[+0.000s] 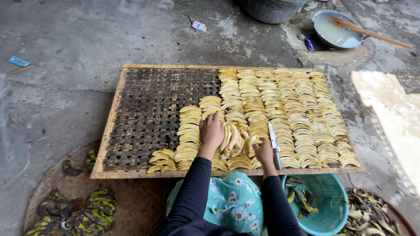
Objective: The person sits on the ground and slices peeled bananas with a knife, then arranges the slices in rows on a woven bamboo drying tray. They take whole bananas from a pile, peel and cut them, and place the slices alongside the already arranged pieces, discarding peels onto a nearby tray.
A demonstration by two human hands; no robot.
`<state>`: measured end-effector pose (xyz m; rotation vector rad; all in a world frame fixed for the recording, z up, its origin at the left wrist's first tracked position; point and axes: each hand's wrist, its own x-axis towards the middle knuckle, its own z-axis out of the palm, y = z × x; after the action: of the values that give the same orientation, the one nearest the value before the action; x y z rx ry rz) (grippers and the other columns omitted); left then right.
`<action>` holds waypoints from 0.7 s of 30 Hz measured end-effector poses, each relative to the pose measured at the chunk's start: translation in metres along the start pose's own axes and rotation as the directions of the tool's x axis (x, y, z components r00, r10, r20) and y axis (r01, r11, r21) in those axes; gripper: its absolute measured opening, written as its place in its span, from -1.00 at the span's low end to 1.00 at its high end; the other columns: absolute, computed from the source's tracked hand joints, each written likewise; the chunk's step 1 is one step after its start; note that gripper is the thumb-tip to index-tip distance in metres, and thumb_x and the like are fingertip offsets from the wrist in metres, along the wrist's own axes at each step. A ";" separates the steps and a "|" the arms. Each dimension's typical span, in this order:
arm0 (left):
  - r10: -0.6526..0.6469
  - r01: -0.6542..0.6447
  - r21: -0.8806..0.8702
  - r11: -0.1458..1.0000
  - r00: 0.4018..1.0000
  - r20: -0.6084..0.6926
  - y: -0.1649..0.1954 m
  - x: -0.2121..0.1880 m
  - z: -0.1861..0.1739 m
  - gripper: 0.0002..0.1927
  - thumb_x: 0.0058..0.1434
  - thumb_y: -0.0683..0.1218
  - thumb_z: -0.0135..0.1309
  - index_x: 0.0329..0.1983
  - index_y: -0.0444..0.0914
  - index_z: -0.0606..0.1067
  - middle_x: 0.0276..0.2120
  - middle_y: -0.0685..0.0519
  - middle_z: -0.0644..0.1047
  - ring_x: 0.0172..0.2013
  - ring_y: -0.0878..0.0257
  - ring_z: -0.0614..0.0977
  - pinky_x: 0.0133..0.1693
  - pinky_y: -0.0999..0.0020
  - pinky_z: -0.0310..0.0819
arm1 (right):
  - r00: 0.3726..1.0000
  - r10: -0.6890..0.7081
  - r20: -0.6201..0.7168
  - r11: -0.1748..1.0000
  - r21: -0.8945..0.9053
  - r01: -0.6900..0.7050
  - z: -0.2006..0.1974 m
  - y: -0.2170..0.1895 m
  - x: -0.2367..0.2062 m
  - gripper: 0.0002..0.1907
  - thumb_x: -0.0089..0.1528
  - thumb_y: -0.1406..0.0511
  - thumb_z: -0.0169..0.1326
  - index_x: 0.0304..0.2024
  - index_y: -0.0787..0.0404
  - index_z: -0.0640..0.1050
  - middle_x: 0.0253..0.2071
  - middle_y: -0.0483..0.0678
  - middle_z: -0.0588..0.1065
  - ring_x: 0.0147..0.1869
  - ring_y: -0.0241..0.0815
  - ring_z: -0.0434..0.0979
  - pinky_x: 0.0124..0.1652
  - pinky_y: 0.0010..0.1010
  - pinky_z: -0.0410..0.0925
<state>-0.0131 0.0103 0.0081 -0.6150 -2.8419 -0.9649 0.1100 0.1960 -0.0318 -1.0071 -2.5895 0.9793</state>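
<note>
a round teal plastic basket (329, 205) sits at the lower right, holding dark green-black banana peels (302, 199). beside it a shallow woven tray (393, 212) is heaped with more peels, and on the left a round flat woven tray (52, 183) carries scattered peels too. up top, a grey metal basin (337, 30) holds a pale liquid with a long wooden paddle (372, 32) resting in it (a darker grey tub (271, 9) stands just beside it, contents hidden).

centre stage, the rectangular woven bamboo drying rack (148, 113) lies flat on the concrete floor (65, 65), its right half covered in neat overlapping rows of yellow banana slices (284, 109), its left half bare.

the left hand (211, 133) lies palm-down on the rack, fingers together and stretched forward, a loose fan of slices just beside them on the right, touching the fingers' edge. the right hand (264, 153) is curled shut around the handle of a steel-bladed knife (274, 144), blade pointing away over the slices, with one slice under its fingertips.
</note>
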 end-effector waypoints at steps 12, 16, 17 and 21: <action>-0.175 0.243 -0.464 0.852 0.967 0.186 0.003 0.058 0.051 -0.69 0.34 0.03 0.12 -0.15 -0.35 0.53 -0.25 -0.20 0.63 -0.17 -0.10 0.65 -0.14 0.08 0.52 | 0.984 0.175 0.029 0.980 0.093 -0.177 0.020 0.002 0.022 -0.42 0.19 0.25 0.21 0.20 0.36 0.41 -0.19 0.27 0.61 -0.16 0.14 0.64 -0.18 -0.11 0.48; -0.110 0.506 -0.499 0.704 0.771 0.627 0.008 0.077 0.065 -0.53 0.48 0.19 0.09 -0.23 -0.33 0.48 -0.45 0.00 0.43 -0.40 0.09 0.47 -0.27 0.11 0.43 | 0.981 -0.011 0.192 0.799 0.592 -0.107 0.017 -0.005 0.061 -0.43 0.17 0.38 0.19 0.23 0.34 0.43 -0.16 0.06 0.63 -0.16 -0.22 0.64 -0.17 -0.40 0.46; -0.134 0.639 -0.492 0.592 0.680 0.721 0.009 0.080 0.068 -0.50 0.50 0.23 0.12 -0.20 -0.31 0.43 -0.44 0.07 0.36 -0.40 0.16 0.40 -0.28 0.14 0.40 | 0.967 -0.096 0.236 0.786 0.614 -0.071 0.020 -0.012 0.071 -0.45 0.18 0.39 0.20 0.22 0.34 0.43 -0.15 0.06 0.63 -0.16 -0.21 0.64 -0.15 -0.40 0.47; -0.077 0.681 -0.732 0.033 0.731 0.677 -0.003 0.098 0.065 -0.74 0.37 0.14 0.10 -0.12 -0.12 0.55 -0.27 0.18 0.57 -0.19 0.29 0.59 -0.17 0.16 0.49 | 0.887 -0.320 0.332 0.787 0.615 0.054 0.046 -0.067 0.116 -0.55 0.21 0.41 0.21 0.15 0.35 0.47 -0.12 0.00 0.64 -0.07 -0.26 0.65 -0.07 -0.43 0.49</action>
<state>-0.1004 0.0814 -0.0263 0.1033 -2.1552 -3.3491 -0.0302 0.2119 -0.0301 -0.3765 -2.3208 1.9560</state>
